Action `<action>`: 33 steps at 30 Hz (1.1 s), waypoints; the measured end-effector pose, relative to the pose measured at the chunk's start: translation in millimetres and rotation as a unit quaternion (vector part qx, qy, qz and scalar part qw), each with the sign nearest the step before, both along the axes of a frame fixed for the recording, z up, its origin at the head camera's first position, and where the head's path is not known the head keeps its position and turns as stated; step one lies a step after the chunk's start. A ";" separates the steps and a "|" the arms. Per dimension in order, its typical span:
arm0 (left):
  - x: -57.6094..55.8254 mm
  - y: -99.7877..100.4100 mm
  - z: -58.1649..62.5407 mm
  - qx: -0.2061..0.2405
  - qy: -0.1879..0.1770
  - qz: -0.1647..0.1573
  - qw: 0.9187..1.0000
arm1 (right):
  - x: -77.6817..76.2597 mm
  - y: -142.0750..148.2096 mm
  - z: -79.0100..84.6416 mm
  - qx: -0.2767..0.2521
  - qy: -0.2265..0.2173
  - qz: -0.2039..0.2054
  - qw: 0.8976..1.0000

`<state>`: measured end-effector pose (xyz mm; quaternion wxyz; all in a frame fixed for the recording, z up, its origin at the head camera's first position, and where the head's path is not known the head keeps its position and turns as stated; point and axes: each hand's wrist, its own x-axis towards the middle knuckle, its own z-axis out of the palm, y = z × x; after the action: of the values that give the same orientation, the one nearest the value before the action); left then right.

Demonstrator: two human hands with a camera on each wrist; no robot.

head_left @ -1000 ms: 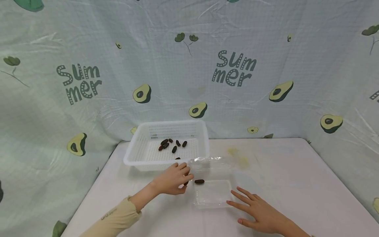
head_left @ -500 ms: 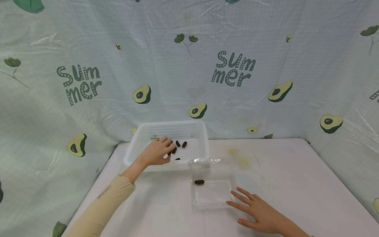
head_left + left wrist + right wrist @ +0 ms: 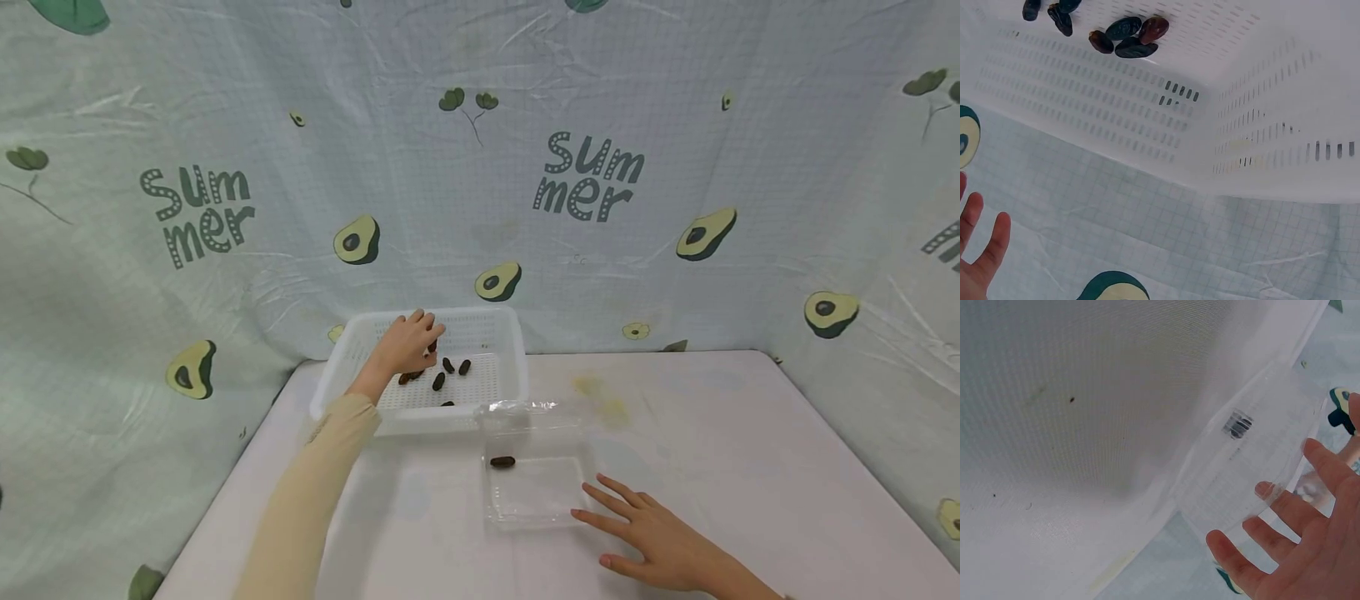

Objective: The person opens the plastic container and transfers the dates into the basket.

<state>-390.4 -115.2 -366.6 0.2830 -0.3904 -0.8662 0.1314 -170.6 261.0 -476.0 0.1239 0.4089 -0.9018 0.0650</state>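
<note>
My left hand (image 3: 408, 343) is over the far left part of a white slotted basket (image 3: 512, 342), pinching a dark brown date (image 3: 432, 345) between thumb and fingers. In the left wrist view only some of its fingers (image 3: 997, 240) show, and the held date is out of frame. Several more dates (image 3: 1135, 48) lie on the basket floor. A clear plastic clamshell box (image 3: 542, 492) stands with its lid up in front of the basket, one date (image 3: 502, 462) inside. Fingers spread, my right hand (image 3: 648, 537) lies at the box's right side, fingertips at its edge.
The white table (image 3: 720, 433) has yellowish stains behind the box. A curtain (image 3: 420, 183) printed with avocados and "summer" hangs behind the table and along both sides.
My left hand has gone from beside the clear box up and back over the basket, holding a date throughout. My right hand has stayed by the box.
</note>
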 end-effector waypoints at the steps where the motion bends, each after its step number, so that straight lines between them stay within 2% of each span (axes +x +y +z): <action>1: -2.0 0.7 0.4 0.001 0.001 0.002 1.000 | 0.0 -0.2 -0.1 0.000 0.002 0.000 1.000; 6: -8.0 3.2 2.2 -0.014 -0.003 0.023 1.000 | -0.4 -0.9 -0.6 0.001 0.003 0.002 1.000; 11: -11.2 3.6 1.4 -0.030 -0.022 0.054 0.998 | -0.8 -1.4 -0.9 -0.002 -0.001 0.005 1.000; 15: -12.9 1.6 -1.6 -0.030 -0.026 0.063 0.997 | -1.0 -1.5 -1.3 -0.003 -0.010 0.006 1.000; 25: -12.5 -2.7 -4.0 -0.022 -0.012 0.045 0.999 | 0.4 -1.1 1.9 -0.001 -0.004 0.005 1.000; 29: -4.7 -1.4 0.0 -0.008 0.004 0.022 1.000 | 0.8 -0.9 1.9 0.000 -0.003 0.004 1.000; 33: 9.1 2.9 3.0 0.015 0.017 -0.014 1.000 | 1.1 -0.3 1.5 0.001 0.005 0.004 1.000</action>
<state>-381.3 -112.4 -363.5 0.3052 -0.3957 -0.8576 0.1214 -169.5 260.6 -474.5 0.1275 0.4125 -0.8998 0.0622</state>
